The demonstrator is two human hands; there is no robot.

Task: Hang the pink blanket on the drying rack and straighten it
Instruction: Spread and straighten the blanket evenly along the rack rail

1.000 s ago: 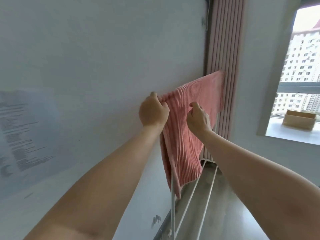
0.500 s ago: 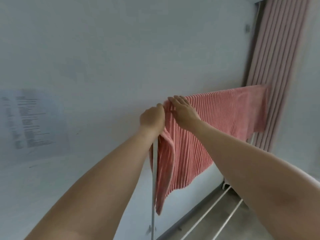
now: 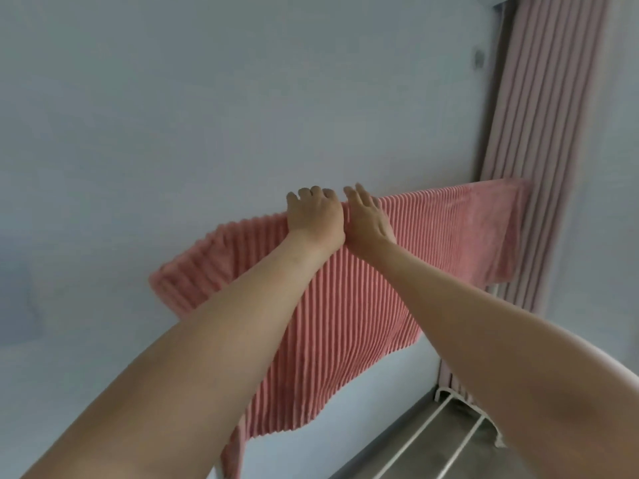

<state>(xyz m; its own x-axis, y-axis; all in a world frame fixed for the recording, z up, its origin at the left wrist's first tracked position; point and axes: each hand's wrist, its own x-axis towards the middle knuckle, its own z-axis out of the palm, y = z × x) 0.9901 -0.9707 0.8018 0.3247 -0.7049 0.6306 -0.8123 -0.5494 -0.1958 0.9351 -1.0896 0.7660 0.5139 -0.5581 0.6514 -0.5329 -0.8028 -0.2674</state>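
The pink blanket (image 3: 345,323), ribbed and soft, hangs over the top rail of the white drying rack (image 3: 446,430); the rail itself is hidden under the cloth. The blanket's right end reaches the curtain, and its left end flares out to the left in mid-air. My left hand (image 3: 314,216) sits on the top fold with its fingers curled over the cloth. Right beside it, touching, my right hand (image 3: 368,217) lies flat on the blanket with its fingers stretched over the fold.
A plain white wall (image 3: 207,98) stands directly behind the rack. A pink pleated curtain (image 3: 539,133) hangs at the right, with a small wall hook (image 3: 479,58) beside it. The rack's lower white bars run over a grey floor at bottom right.
The blanket's left part has spread and swung out to the left. Both hands have risen onto the top fold, side by side, and the left hand now curls over it.
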